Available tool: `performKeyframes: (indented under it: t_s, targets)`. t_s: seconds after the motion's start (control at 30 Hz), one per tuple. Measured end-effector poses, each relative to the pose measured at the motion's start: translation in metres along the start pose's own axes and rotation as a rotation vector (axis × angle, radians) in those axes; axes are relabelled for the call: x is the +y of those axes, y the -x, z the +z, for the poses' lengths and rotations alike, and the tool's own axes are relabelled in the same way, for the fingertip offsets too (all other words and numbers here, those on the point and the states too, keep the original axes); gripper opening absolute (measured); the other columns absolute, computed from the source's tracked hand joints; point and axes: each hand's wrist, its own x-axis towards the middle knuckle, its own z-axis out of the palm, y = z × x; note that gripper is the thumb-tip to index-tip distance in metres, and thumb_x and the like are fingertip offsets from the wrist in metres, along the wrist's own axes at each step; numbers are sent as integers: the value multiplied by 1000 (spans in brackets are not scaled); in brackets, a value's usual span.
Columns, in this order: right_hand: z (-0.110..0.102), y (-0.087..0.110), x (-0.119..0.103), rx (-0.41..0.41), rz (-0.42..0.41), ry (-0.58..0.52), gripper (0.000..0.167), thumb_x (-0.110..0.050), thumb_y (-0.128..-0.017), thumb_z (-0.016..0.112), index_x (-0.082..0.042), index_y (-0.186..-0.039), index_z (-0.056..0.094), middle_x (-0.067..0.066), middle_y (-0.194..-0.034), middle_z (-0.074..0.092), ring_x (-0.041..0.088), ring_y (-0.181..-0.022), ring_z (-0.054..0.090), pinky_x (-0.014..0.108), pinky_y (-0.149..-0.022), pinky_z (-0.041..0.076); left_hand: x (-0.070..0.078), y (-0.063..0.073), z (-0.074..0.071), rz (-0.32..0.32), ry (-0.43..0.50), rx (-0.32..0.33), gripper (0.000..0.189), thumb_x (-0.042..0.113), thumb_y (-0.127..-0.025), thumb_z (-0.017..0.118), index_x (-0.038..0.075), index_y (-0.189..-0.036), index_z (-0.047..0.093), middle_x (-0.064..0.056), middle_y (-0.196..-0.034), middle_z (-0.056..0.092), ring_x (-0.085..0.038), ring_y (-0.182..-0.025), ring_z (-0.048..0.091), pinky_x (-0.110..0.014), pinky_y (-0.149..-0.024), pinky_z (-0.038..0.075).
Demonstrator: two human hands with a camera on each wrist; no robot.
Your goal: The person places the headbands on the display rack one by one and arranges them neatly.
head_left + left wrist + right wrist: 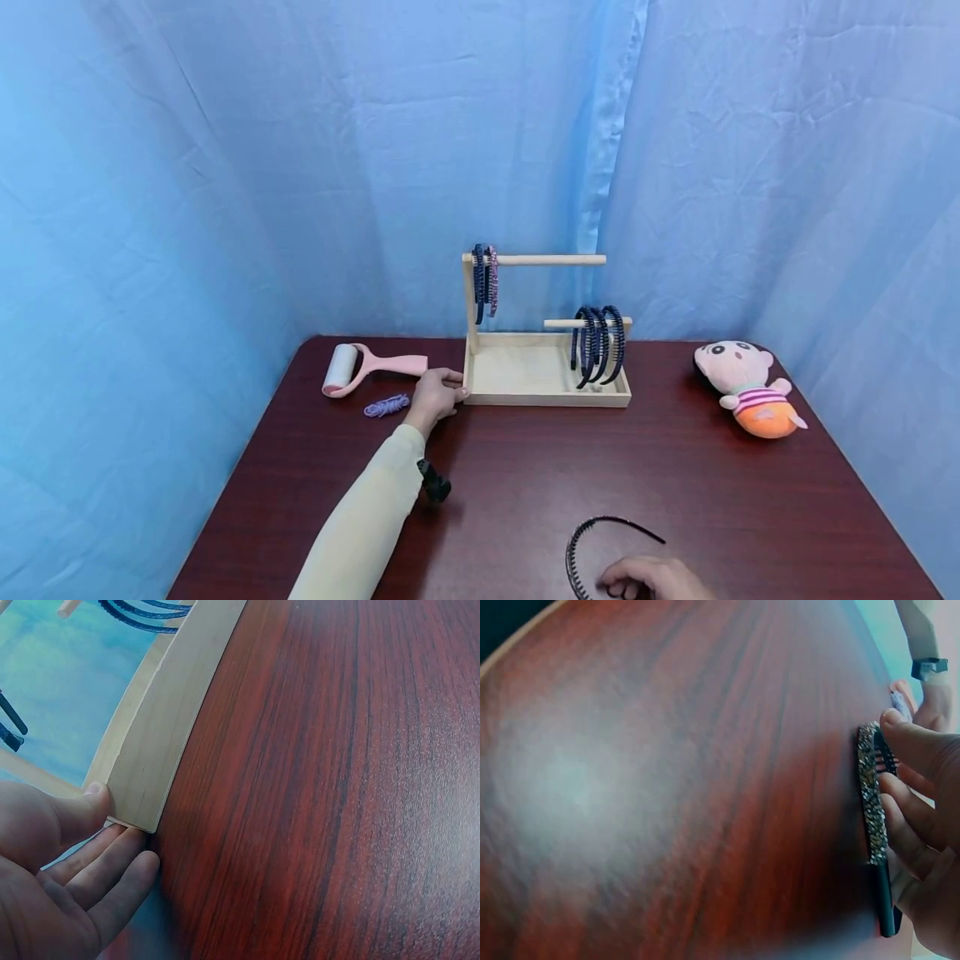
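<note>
My left hand (437, 395) is at the left front corner of a wooden headband rack (547, 400). In the left wrist view its thumb lies on the tray's rim and the fingers are at the corner, holding it. Headbands hang on both rack bars: dark ones and a pink patterned headband (492, 279) on the upper bar, several dark toothed headbands (617, 346) on the lower. At the near edge, my right hand (652, 577) holds a black toothed headband (573, 560). The right wrist view shows glitter on this headband (871, 795), beside the thumb and fingertips.
A pink-handled lint roller (397, 364) and a bundle of purple cord (386, 406) lie left of the rack. A plush doll (750, 392) lies at the right of the dark red table (525, 483). Blue curtains (420, 167) hang behind and at both sides.
</note>
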Motion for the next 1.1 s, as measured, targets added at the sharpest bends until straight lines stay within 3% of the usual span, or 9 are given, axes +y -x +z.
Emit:
performKeyframes:
  t_s: [0.2,0.4,0.6,0.9,1.1]
  targets:
    - [8,0,3,52,-132,142,30,-14,-81,83,-25,-106,73,-16,-94,66,-8,-79,57,4,-68,42,2,1,-1,7,19,-7,30,9,-97,72,4,-126,70,-14,-116,72,-30,-98,72,-39,-72,61]
    - [11,3,-2,52,-50,145,26,-21,-82,83,-35,-103,73,-24,-92,60,-13,-78,52,3,-65,40,3,2,-3,-2,46,-37,33,9,-97,71,3,-130,68,-14,-115,73,-31,-101,71,-41,-75,61]
    - [9,5,-5,0,6,152,19,-28,-85,80,-40,-99,74,-29,-89,58,-15,-79,51,3,-65,39,4,1,-2,-6,33,-40,34,10,-97,72,3,-130,68,-13,-112,73,-29,-99,71,-37,-74,59]
    - [6,2,-1,1,-170,207,25,-17,-80,81,-30,-101,75,-23,-89,61,-14,-82,52,1,-69,39,1,0,1,-13,14,14,31,19,-94,76,6,-122,73,-13,-112,73,-27,-93,70,-32,-70,58]
    - [-3,-3,-7,110,-246,240,35,-10,-74,86,-24,-103,74,-18,-88,62,-11,-80,55,1,-68,40,-1,2,1,8,-34,39,30,21,-95,76,6,-120,74,-12,-107,73,-27,-91,68,-29,-66,55]
